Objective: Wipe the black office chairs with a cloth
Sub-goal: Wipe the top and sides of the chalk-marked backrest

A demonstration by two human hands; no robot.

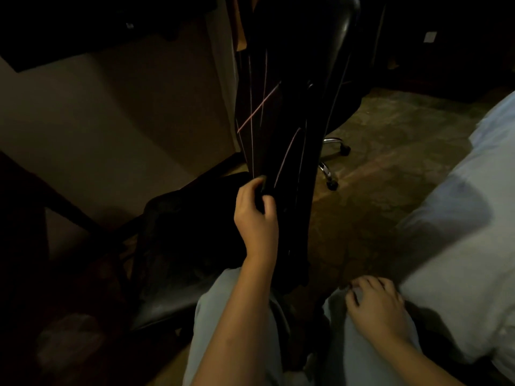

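Now left hand [256, 215] grips cloth [281, 151]; right hand [376, 307] on knee [344, 355].

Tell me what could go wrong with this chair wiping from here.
1. The chair stands on casters. Pushing with only the left hand could roll it away, since the right hand rests on the knee.
2. The room is dim and the dark cloth matches the chair, so missed patches may go unseen.
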